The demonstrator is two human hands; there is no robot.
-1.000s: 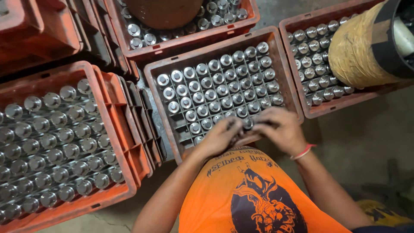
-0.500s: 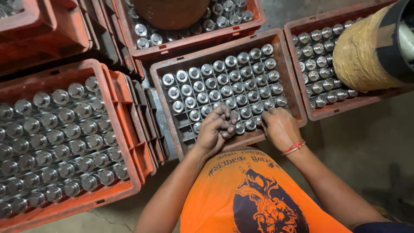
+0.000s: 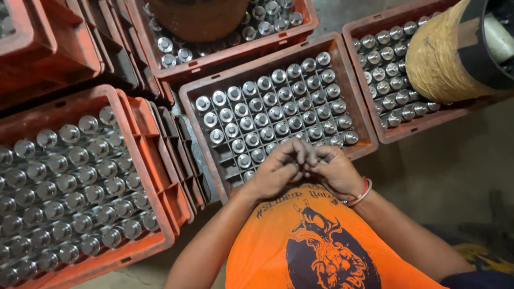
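My left hand [image 3: 276,171] and my right hand [image 3: 334,172] meet over the near edge of the middle orange crate [image 3: 357,115]. Their fingers are curled and pressed tip to tip, and anything between them is hidden. The crate has a divider grid holding several upright shiny metal cylinders [image 3: 273,112]; a few cells at its near left corner [image 3: 230,166] are empty. A red bangle [image 3: 364,190] sits on my right wrist. My orange printed shirt [image 3: 300,241] fills the bottom of the view.
A larger orange crate [image 3: 131,139] of metal cylinders stands at the left, with empty crates [image 3: 176,144] on edge beside it. Another filled crate [image 3: 409,128] is at the right under a brown-wrapped roll [image 3: 439,59]. A far crate [image 3: 230,53] holds a brown round vessel [image 3: 198,18]. Concrete floor [image 3: 455,171] lies at the right.
Both hands have drawn back from the cylinders in the crate's near rows and come together, fingertips touching, over the near edge.
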